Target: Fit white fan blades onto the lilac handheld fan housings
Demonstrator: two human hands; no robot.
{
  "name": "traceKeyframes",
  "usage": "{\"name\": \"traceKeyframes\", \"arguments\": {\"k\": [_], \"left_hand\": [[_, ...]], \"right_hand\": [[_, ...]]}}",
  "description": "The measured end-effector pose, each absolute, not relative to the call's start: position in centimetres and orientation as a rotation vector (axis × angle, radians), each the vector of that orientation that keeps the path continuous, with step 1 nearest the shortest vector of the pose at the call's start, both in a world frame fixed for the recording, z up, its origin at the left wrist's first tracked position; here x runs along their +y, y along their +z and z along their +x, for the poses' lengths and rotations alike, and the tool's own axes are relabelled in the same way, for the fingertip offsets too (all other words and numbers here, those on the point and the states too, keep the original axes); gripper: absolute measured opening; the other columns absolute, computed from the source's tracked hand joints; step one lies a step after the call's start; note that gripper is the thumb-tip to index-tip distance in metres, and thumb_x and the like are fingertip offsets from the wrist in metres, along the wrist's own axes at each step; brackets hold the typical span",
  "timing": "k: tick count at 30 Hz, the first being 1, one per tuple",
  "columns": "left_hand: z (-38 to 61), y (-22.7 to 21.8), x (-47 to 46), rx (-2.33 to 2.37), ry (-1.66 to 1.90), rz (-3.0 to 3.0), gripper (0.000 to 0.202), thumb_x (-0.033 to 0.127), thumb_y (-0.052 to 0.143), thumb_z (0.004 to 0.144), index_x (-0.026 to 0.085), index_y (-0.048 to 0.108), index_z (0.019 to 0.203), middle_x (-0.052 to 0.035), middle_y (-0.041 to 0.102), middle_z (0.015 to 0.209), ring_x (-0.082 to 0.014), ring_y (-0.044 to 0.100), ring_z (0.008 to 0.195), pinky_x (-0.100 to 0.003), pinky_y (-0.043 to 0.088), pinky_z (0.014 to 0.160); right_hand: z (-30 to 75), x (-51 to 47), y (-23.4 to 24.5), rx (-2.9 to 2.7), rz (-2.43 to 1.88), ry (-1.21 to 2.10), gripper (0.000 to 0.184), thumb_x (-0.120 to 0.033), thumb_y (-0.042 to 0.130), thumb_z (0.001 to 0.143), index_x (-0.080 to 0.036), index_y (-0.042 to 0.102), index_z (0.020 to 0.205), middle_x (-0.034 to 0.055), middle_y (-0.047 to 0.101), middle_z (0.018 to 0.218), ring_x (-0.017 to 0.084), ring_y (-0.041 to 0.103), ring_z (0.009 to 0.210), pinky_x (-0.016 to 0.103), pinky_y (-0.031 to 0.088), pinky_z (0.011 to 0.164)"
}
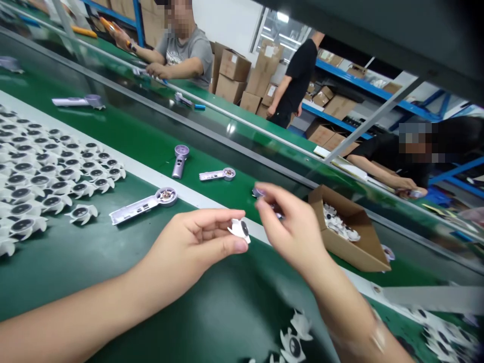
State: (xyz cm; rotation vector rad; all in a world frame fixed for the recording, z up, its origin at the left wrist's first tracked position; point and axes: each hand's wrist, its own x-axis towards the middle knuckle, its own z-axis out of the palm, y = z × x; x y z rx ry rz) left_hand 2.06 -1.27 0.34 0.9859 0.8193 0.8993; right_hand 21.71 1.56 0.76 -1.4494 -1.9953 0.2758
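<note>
Over the green worktable [68, 264] hang the left hand [200, 234] and, beside it, the right hand [295, 222], fingertips close together, whether gripping I cannot tell, with a white fan wheel [239, 230] pinched between the left thumb and forefinger.

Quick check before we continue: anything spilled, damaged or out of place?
Nothing clearly stands out. The white fan impellers at left lie in rough rows, and the cardboard box holds its white parts without visible spill.
</note>
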Motion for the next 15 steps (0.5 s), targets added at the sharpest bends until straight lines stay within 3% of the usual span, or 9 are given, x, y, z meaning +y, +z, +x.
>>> {"name": "traceKeyframes", "arguments": {"k": [2, 4, 6, 9, 15], "left_hand": [[1.8, 0.5, -0.7, 0.836, 0.961, 0.976, 0.037, 0.022, 0.082, 0.078, 0.023, 0.071, 0.113, 0.0018, 0.075, 0.087, -0.0067, 0.071, 0.080, -0.009, 0.055, 0.075], [1.5, 0.6, -0.2, 0.840, 0.982, 0.963, 0.044, 0.024, 0.083, 0.077, 0.021, 0.066, 0.117, 0.0011, 0.074, 0.091, -0.0082, 0.071, 0.084, -0.013, 0.056, 0.078], [1.1, 0.6, 0.2, 0.844, 0.982, 0.949, 0.047, 0.027, 0.084, 0.077, 0.020, 0.062, 0.118, 0.0000, 0.072, 0.094, -0.0090, 0.070, 0.086, -0.015, 0.056, 0.081], [0.7, 0.8, 0.6, 0.837, 0.989, 0.935, 0.042, 0.030, 0.084, 0.077, 0.018, 0.062, 0.111, -0.0010, 0.071, 0.094, -0.0086, 0.068, 0.086, -0.016, 0.055, 0.081], [0.1, 2.1, 0.6, 0.825, 1.095, 1.007, 0.035, 0.025, 0.085, 0.075, 0.019, 0.068, 0.105, 0.0013, 0.072, 0.092, -0.0076, 0.069, 0.084, -0.011, 0.056, 0.077]], "right_hand": [[20.2, 8.6, -0.7, -2.045, -1.604, 0.354, 0.079, -0.016, 0.066, 0.080, -0.005, 0.034, 0.152, 0.0176, 0.059, 0.129, 0.029, 0.059, 0.113, 0.043, 0.049, 0.097], [18.4, 14.9, -2.3, -2.149, -1.640, 0.464, 0.097, -0.009, 0.073, 0.069, -0.001, 0.028, 0.154, 0.0249, 0.039, 0.150, 0.034, 0.046, 0.132, 0.044, 0.042, 0.108], [17.0, 19.0, -3.6, -2.221, -1.631, 0.564, 0.090, -0.011, 0.073, 0.073, -0.004, 0.032, 0.152, 0.0233, 0.046, 0.145, 0.031, 0.052, 0.127, 0.044, 0.045, 0.105], [16.7, 19.8, -3.9, -2.276, -1.547, 0.617, 0.083, -0.018, 0.069, 0.081, -0.009, 0.030, 0.154, 0.0141, 0.066, 0.118, 0.023, 0.064, 0.104, 0.039, 0.050, 0.094], [20.5, 9.6, -0.2, -2.189, -1.373, 0.534, 0.087, -0.030, 0.072, 0.079, -0.018, 0.026, 0.152, 0.0062, 0.067, 0.107, 0.019, 0.064, 0.092, 0.031, 0.050, 0.080]]}}
